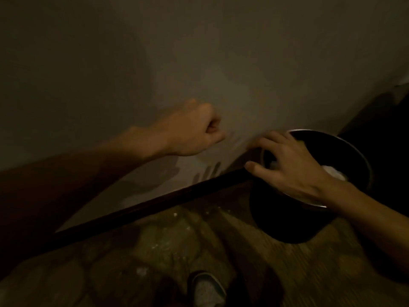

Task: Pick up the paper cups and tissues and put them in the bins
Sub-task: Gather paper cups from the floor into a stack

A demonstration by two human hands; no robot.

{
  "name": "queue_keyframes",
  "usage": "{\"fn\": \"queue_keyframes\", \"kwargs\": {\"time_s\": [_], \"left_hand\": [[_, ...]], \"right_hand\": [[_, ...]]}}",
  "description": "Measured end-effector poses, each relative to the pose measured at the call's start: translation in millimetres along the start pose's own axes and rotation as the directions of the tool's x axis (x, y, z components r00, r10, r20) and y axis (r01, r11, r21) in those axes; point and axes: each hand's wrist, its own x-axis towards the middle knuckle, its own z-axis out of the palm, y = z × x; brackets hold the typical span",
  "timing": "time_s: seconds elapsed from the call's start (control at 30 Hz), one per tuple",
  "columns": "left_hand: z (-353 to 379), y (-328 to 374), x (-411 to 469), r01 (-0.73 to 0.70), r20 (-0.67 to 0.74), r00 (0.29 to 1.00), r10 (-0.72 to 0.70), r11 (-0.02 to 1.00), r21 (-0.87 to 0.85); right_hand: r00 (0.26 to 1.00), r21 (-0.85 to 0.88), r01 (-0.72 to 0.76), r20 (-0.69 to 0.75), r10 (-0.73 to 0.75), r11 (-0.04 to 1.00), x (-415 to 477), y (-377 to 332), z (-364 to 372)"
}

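Tissue [334, 173]: white crumpled wad, already inside the bin [276, 222], just under the heel of the right hand [294, 171]. Another pale patch sits below that hand's fingertips, too dim to identify. No paper cups in view.

Handling, my read: the tissue is near weightless, soft, collapses under any pinch, not fragile, no slip risk. If it needs regrabbing, pinch the top of the wad with thumb and two fingers. Light enough to cling to skin, so shake it loose over the opening.

Bin: black, round, with a metal rim, and it stands on the floor directly below the right hand.

Right hand: fingers spread and relaxed over the bin mouth, holding nothing. Looks like a drop just done, judging by the tissue underneath.

Left hand [194, 129]: curled into a fist, nothing visible in it. It's off to the far side from the bin, well apart from the right hand, in front of the wall [199, 52].

Below both hands: dark skirting board [155, 207], wooden floor [155, 251] with small white specks, and one shoe [207, 289] nearest the camera.

Very dim and blurred, so low confidence on fine detail.
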Motion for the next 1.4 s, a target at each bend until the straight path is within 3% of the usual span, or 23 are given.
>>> {"fn": "queue_keyframes", "kwargs": {"time_s": [0.13,0.23,0.3,0.4,0.5,0.6,0.67,0.77,0.87,1.03,1.17,1.33,1.4], "left_hand": [[-76.3,-39.9,-116.8,0.157,-0.079,0.987,-0.142,0.962,0.222],[-116.3,-64.0,-234.8,0.328,-0.123,0.945,-0.304,0.896,0.301],[-127.6,-78.3,-320.6,0.5,-0.135,0.864,-0.485,0.801,0.329],[-115.9,-98.7,-446.1,0.74,-0.118,0.65,-0.75,0.591,0.321],[-70.7,-120.4,-557.7,0.931,-0.054,0.351,-0.935,0.342,0.127],[-4.4,-134.5,-653.6,0.998,-0.051,0.037,-0.998,0.039,-0.052],[41.0,-137.6,-707.6,0.967,-0.008,-0.145,-0.989,-0.139,-0.215],[103.3,-128.8,-768.7,0.859,0.099,-0.308,-0.946,-0.322,-0.399],[158.4,-110.7,-813.3,0.719,0.179,-0.459,-0.87,-0.482,-0.5],[219.6,-92.6,-868.5,0.487,0.047,-0.788,-0.613,-0.668,-0.563],[247.3,-85.3,-891.7,0.289,0.093,-0.873,-0.479,-0.66,-0.694],[271.3,-91.2,-920.9,0.243,0.197,-0.894,-0.401,-0.806,-0.539],[276.0,-99.5,-924.3,0.238,0.238,-0.884,-0.403,-0.826,-0.511]], "right_hand": [[0.954,0.362,0.281,-0.005,-0.3,0.889,36.9,-130.7,30.0],[0.837,0.524,0.448,0.04,-0.546,0.725,54.0,-241.3,73.3],[0.721,0.58,0.521,0.094,-0.686,0.627,58.9,-313.0,111.9],[0.494,0.564,0.63,0.24,-0.836,0.534,50.7,-416.1,171.9],[0.269,0.552,0.708,0.365,-0.891,0.44,24.7,-505.4,230.0],[0.085,0.586,0.713,0.471,-0.878,0.384,-10.1,-570.3,289.9],[-0.033,0.605,0.7,0.559,-0.829,0.38,-35.0,-603.4,331.7],[-0.172,0.625,0.655,0.67,-0.722,0.424,-82.1,-644.7,394.3],[-0.257,0.628,0.651,0.711,-0.655,0.426,-136.4,-671.7,452.3],[-0.349,0.658,0.602,0.727,-0.592,0.453,-214.7,-688.7,534.2],[-0.365,0.648,0.548,0.754,-0.545,0.529,-258.5,-703.6,574.6],[-0.37,0.627,0.404,0.778,-0.508,0.666,-291.9,-716.0,607.9],[-0.327,0.593,0.321,0.801,-0.502,0.738,-293.9,-715.1,613.4]]}}
